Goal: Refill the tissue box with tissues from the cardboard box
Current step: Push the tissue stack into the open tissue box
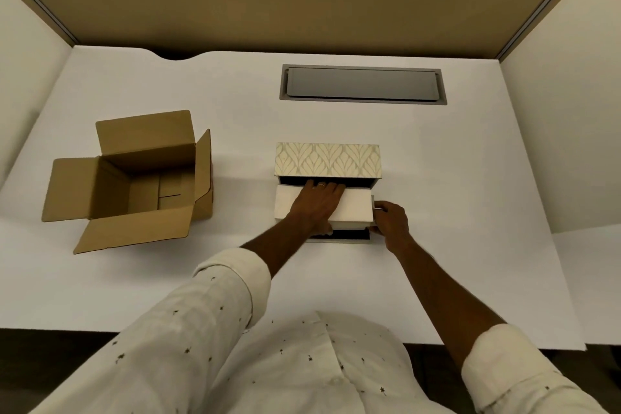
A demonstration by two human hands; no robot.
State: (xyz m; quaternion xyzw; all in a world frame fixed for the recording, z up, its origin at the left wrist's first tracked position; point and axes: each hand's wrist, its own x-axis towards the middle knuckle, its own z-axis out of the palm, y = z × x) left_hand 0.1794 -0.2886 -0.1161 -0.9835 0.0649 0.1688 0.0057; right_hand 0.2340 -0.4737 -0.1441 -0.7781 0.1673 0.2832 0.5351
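The tissue box point(327, 160) stands at the table's middle, its leaf-patterned lid raised toward the far side. A white stack of tissues point(354, 208) lies in its open body. My left hand point(317, 200) lies flat on top of the stack, fingers spread and reaching to the dark far rim. My right hand point(389, 220) pinches the right end of the tissue stack at the box's right wall. The brown cardboard box point(134, 181) sits to the left with all flaps open; its inside looks empty.
A grey cable hatch point(363, 84) is set into the white table point(453, 195) behind the tissue box. Tan partition walls enclose the desk at the back and sides. A curved cutout notches the rear left edge.
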